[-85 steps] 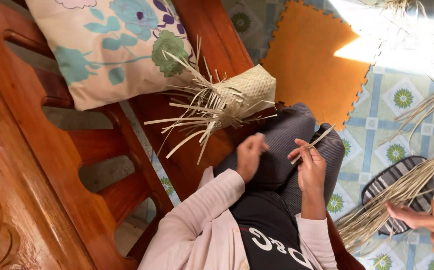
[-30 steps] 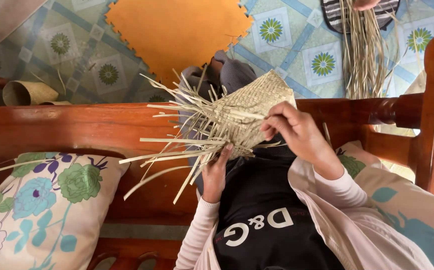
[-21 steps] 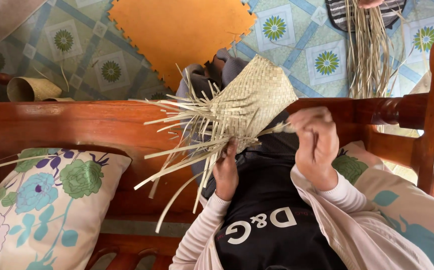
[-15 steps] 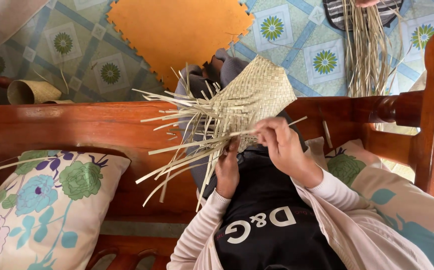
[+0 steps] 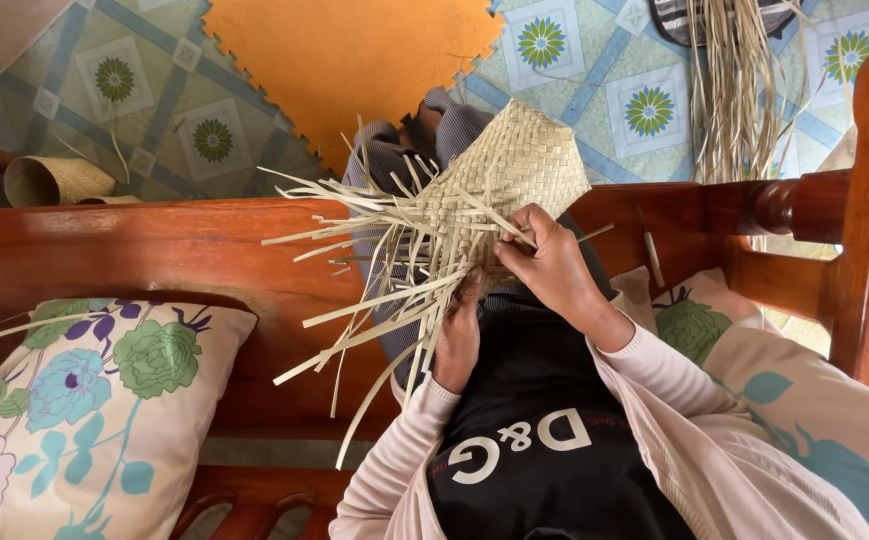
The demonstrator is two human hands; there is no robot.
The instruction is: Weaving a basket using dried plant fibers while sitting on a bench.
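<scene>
Both hands (image 5: 555,265) under half-woven basket (image 5: 510,175)

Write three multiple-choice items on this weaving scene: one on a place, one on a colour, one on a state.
1. Where does the flowered cushion lie?
A. On the wooden bench, on the picture's left
B. On the floor mat
C. On the person's lap

2. What colour is the foam mat on the floor?
A. Blue
B. Orange
C. White

3. In what state is the woven piece?
A. All edges finished
B. Loose strips stick out of one end
C. Flat and unwoven

Answers:
1 A, the cushion rests on the bench seat beside the person.
2 B, the mat with the toothed edge is orange.
3 B, the right hand pinches a strip and the left hand holds the piece from below, while many unwoven strips fan out.
</scene>
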